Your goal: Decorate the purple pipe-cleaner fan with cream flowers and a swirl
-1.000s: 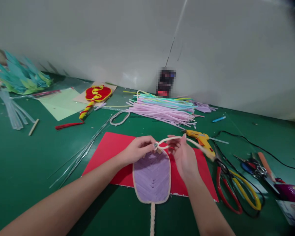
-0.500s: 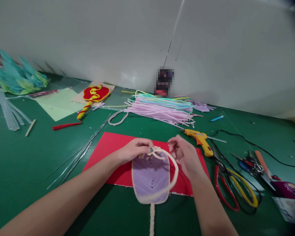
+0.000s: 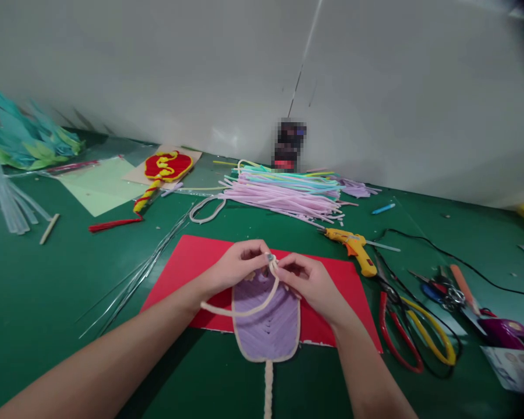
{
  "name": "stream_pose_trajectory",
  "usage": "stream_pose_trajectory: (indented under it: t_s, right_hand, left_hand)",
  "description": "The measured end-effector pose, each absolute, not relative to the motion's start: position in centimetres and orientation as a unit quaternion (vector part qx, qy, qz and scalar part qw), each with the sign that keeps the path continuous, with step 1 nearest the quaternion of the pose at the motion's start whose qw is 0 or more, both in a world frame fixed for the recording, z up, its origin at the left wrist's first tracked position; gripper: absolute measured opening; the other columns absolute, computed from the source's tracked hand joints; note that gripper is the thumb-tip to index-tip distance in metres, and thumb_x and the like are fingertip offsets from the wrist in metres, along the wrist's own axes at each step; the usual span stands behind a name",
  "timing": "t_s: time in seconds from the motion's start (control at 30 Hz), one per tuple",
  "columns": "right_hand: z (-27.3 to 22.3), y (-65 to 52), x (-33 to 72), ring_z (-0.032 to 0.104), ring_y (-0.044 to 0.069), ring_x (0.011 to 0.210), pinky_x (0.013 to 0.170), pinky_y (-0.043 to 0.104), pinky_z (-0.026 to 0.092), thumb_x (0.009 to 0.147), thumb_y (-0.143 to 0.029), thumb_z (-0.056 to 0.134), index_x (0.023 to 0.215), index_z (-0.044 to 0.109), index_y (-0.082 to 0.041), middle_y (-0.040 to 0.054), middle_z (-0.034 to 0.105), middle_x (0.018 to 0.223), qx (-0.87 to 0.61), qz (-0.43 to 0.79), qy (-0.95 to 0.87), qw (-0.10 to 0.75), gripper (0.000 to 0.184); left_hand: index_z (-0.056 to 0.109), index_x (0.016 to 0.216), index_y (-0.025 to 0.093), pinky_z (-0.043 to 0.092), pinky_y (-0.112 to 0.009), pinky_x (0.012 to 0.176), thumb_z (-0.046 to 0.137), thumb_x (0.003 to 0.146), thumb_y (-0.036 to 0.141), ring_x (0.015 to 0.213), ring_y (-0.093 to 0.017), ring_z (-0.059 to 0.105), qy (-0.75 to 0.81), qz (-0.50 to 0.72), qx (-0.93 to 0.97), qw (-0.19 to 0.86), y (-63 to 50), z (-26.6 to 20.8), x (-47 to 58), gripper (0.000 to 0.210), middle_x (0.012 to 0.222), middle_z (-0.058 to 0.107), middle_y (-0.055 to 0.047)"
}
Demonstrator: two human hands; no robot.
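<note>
A cream pipe cleaner (image 3: pixel 248 313) is pinched between my two hands, its free end curving down and leftward. The fingers of my left hand (image 3: pixel 241 263) close on its looped part. From the other side my right hand (image 3: pixel 304 280) grips the same loop between thumb and finger. Beneath them lies a purple fan (image 3: pixel 268 329) with a cream edge and a twisted cream handle (image 3: pixel 268 390) pointing toward me. My hands cover the top of the fan. Under it is a red sheet (image 3: pixel 181 273) of card.
Behind are bundled pink and turquoise pipe cleaners (image 3: pixel 283 195). To the right lie a yellow glue gun (image 3: pixel 353 247) and scissors (image 3: pixel 413 331) with red and yellow handles. A red fan (image 3: pixel 168 167) and thin wires (image 3: pixel 144 279) are at left. A wall (image 3: pixel 157 70) stands behind.
My right hand has moved left and closed on the pipe cleaner beside my left hand. The pipe cleaner's free end has swung from the right side to the left.
</note>
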State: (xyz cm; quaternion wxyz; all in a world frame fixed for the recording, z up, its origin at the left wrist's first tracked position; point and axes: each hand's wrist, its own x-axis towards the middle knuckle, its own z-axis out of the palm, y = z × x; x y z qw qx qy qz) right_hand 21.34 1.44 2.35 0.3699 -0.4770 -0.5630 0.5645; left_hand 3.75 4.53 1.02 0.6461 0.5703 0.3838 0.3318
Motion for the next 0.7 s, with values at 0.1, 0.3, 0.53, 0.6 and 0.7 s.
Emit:
stream_pose_trajectory:
  t_s: [0.1, 0.3, 0.53, 0.6, 0.7]
  right_hand:
    - [2.1, 1.5, 21.2, 0.056, 0.013, 0.066, 0.059, 0.025, 0.043, 0.071, -0.036, 0.064, 0.076, 0.065, -0.018, 0.0018, 0.065, 0.075, -0.485, 0.541, -0.577, 0.374, 0.018]
    - [1.6, 1.6, 21.2, 0.056, 0.014, 0.067, 0.060, 0.025, 0.042, 0.073, -0.037, 0.063, 0.077, 0.064, -0.019, 0.0010, 0.064, 0.075, -0.492, 0.513, -0.581, 0.397, 0.018]
    - [1.3, 1.7, 21.0, 0.056, 0.014, 0.066, 0.061, 0.025, 0.042, 0.072, -0.034, 0.064, 0.074, 0.064, -0.020, 0.0004, 0.064, 0.070, -0.501, 0.498, -0.563, 0.429, 0.015]
    - [1.2, 1.7, 20.9, 0.057, 0.015, 0.066, 0.061, 0.026, 0.042, 0.071, -0.035, 0.064, 0.072, 0.063, -0.020, 0.0002, 0.064, 0.069, -0.498, 0.500, -0.561, 0.432, 0.015]
    - [1.2, 1.7, 20.9, 0.057, 0.014, 0.066, 0.062, 0.026, 0.043, 0.072, -0.036, 0.063, 0.072, 0.063, -0.020, 0.0002, 0.065, 0.070, -0.495, 0.504, -0.565, 0.427, 0.016]
  left_hand:
    - [0.052, 0.072, 0.014, 0.031, -0.016, 0.043, 0.059, 0.074, 0.044, 0.046, -0.005, 0.043, 0.379, 0.332, 0.582, 0.638, 4.4, 1.2, 3.9, 0.031, 0.054, 0.050, 0.004]
    - [0.053, 0.073, 0.014, 0.031, -0.017, 0.046, 0.055, 0.079, 0.040, 0.049, -0.005, 0.042, 0.361, 0.325, 0.596, 0.640, 4.3, 1.1, 3.9, 0.027, 0.058, 0.049, 0.004]
    - [0.050, 0.077, 0.015, 0.030, -0.018, 0.049, 0.044, 0.085, 0.042, 0.055, -0.007, 0.040, 0.355, 0.344, 0.576, 0.651, 4.0, 1.4, 3.9, 0.030, 0.065, 0.047, 0.003]
    - [0.050, 0.078, 0.015, 0.032, -0.018, 0.051, 0.050, 0.082, 0.040, 0.057, -0.008, 0.043, 0.360, 0.348, 0.592, 0.631, 4.0, 1.4, 4.0, 0.026, 0.065, 0.047, 0.003]
    - [0.051, 0.077, 0.015, 0.036, -0.019, 0.055, 0.051, 0.081, 0.038, 0.061, -0.009, 0.046, 0.371, 0.347, 0.617, 0.601, 4.0, 1.3, 4.2, 0.023, 0.066, 0.050, 0.003]
